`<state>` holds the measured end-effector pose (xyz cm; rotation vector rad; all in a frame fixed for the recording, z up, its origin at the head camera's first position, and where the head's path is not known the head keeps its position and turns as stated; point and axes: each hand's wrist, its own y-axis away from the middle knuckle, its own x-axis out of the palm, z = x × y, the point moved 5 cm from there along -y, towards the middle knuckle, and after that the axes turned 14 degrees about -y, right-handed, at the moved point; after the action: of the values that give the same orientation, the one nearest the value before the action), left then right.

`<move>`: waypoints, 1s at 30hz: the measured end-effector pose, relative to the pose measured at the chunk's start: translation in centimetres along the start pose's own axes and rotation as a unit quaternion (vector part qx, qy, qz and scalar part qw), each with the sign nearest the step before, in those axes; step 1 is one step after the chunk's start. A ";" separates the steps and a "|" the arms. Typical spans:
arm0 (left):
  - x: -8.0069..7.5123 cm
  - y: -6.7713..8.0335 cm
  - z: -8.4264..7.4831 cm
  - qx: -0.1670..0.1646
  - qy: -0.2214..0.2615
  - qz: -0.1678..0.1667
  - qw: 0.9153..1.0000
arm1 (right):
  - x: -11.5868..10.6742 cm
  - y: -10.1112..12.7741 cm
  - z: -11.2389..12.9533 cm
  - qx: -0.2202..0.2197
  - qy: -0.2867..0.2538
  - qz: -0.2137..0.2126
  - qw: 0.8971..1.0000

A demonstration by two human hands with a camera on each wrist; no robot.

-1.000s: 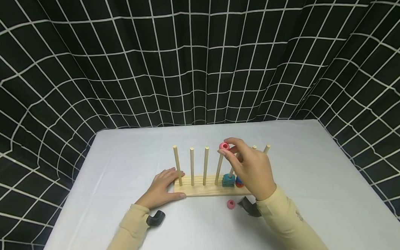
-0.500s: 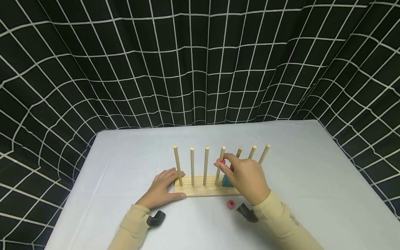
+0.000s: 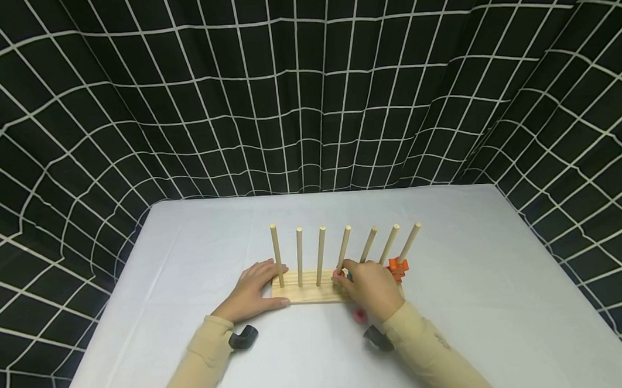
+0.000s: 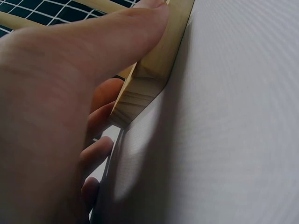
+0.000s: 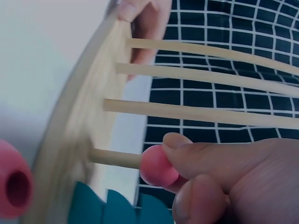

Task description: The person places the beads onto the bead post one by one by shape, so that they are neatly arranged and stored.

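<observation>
Right hand (image 3: 371, 287): you pinch the pink bead (image 5: 158, 166) — it has slid from the peg (image 3: 343, 254) tip to near the base (image 3: 308, 288).
Left hand (image 3: 250, 292): fingers flat, bracing the base's end on the surface (image 3: 198, 252).

backdrop: black curtain (image 3: 305, 89) with a white grid, hanging in soft folds behind and along both sides of the table | furniture: one table (image 3: 197, 241) covered in a smooth pale grey-white cloth, its far edge against the curtain | light: even and soft, only faint shadows on the cloth
</observation>
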<state>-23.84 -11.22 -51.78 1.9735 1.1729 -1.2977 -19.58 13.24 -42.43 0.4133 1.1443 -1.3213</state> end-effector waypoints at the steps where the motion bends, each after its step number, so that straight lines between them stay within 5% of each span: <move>1: 0.0 0.0 0.0 0.000 0.003 0.000 1.000 | 0.2 0.0 0.0 -0.001 0.001 0.001 1.000; 20: 0.3 0.0 0.7 0.004 0.010 -0.006 1.000 | 2.0 0.6 -0.3 0.062 -0.019 0.049 0.997; 25: 0.1 0.1 0.6 -0.001 0.011 0.002 1.000 | 0.4 0.4 0.1 0.069 -0.029 0.077 0.994; 30: 0.0 0.0 0.4 0.004 0.008 0.001 1.000 | -2.5 1.0 0.8 0.027 -0.062 0.086 0.994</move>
<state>-24.03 -11.49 -51.96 1.9928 1.1763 -1.2894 -17.98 14.17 -40.36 0.4527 0.9510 -1.2116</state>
